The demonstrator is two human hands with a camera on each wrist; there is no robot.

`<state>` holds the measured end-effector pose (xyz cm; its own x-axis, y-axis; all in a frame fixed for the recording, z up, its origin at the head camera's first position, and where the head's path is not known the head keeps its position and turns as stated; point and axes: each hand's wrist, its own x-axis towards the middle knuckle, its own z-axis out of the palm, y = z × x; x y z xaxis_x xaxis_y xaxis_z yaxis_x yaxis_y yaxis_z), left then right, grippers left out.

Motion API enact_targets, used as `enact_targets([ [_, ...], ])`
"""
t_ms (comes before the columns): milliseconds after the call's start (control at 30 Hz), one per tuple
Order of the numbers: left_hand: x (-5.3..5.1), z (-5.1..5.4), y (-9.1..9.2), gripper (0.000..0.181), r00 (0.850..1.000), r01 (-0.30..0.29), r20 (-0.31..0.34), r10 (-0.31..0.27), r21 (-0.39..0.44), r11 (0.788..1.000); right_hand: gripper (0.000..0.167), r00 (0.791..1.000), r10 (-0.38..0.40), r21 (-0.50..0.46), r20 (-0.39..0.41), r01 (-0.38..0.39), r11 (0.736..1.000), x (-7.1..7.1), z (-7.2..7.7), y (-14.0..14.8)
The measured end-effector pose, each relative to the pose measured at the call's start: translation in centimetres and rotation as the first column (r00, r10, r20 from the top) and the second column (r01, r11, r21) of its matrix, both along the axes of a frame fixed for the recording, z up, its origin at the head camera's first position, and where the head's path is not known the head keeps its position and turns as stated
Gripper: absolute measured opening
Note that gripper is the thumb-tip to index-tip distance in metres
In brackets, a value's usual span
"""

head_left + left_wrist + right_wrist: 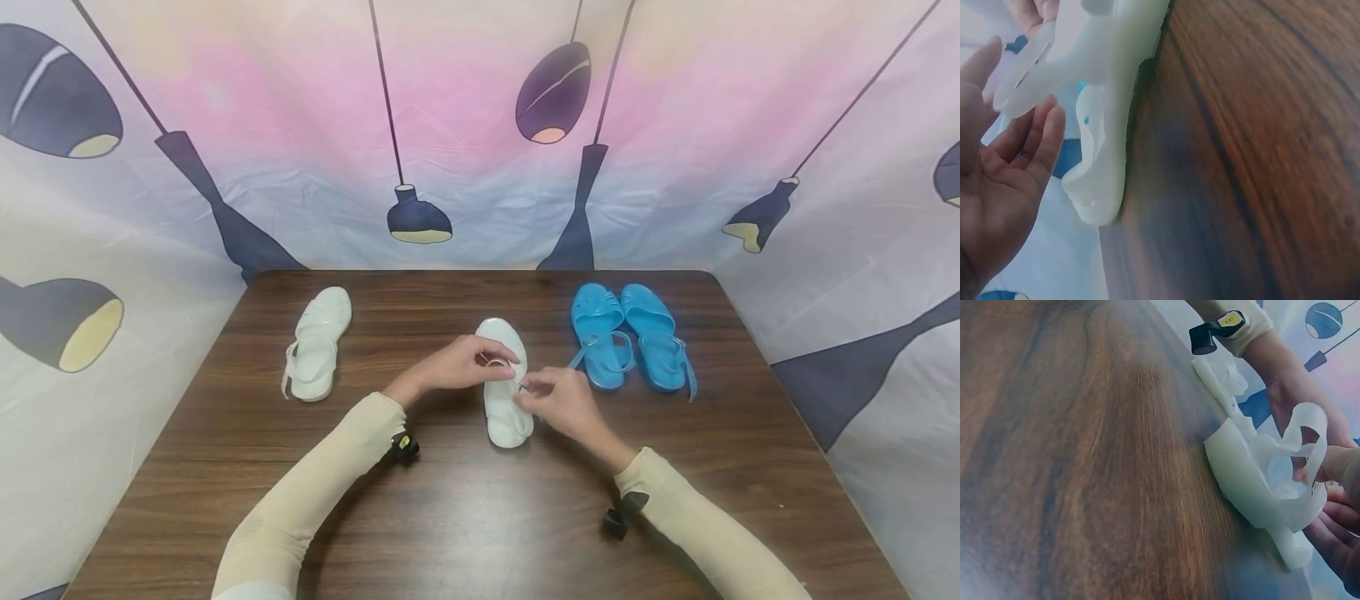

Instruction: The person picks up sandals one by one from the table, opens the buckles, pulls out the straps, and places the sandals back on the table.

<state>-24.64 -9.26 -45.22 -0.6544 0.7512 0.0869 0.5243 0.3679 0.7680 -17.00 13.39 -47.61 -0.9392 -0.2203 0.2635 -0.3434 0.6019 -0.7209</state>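
Observation:
A white sandal [506, 425] lies near the middle of the table, its toe end toward me. Its looped strap [1029, 81] stands up from the sole. Around this loop my left hand [465, 362] curls, thumb on one side and fingers on the other. At the other side of the sandal, my right hand [562, 402] pinches the strap between thumb and fingertips. In the right wrist view the strap [1316, 456] rises between both hands. The fingers partly hide the strap's end and any buckle.
Another white sandal [315, 354] lies at the back left. Two blue sandals [600, 333] lie side by side at the back right. The brown wooden table [480, 517] ends at a hanging cloth [465, 108] printed with lamps.

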Motion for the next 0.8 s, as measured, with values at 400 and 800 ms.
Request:
enact_targets([
  [400, 0.2, -0.8, 0.3, 0.009, 0.999, 0.048, 0.000, -0.048, 0.015, 0.999, 0.014, 0.999, 0.017, 0.011, -0.043, -0.017, 1.000, 0.0, -0.1, 0.1],
  [800, 0.1, -1.0, -0.5, 0.007, 1.000, 0.006, -0.009, -0.006, 0.026, 1.000, 0.015, 0.996, -0.005, 0.006, -0.088, 0.006, 1.000, 0.0, -0.5, 0.0],
])
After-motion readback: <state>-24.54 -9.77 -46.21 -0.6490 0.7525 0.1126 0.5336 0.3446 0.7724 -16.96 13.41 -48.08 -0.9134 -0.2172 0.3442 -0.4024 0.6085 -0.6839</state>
